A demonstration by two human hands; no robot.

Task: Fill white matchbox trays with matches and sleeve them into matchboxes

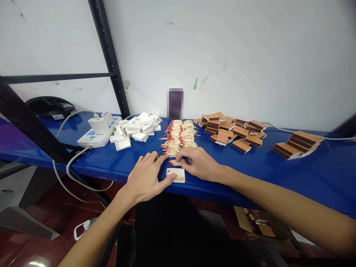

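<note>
Red-tipped matches [180, 137] lie in a broad pile on the blue table [278, 178]. Just in front of them sits a small white tray [182, 180] with a few matches in it. My left hand [148, 176] is spread, its thumb over the tray and its index fingertip at the pile's near left edge; it holds nothing visible. My right hand [197, 163] is curled at the near edge of the pile, thumb and index finger closed by a few matches; what lies between the fingertips is too small to make out.
White trays [139, 128] are heaped at left beside a power strip [96, 138] with cables. Orange-brown matchboxes [239, 131] are piled at right, and stacked boxes [297, 144] stand farther right. A black metal frame [107, 48] rises at left. An open carton [241, 218] is below.
</note>
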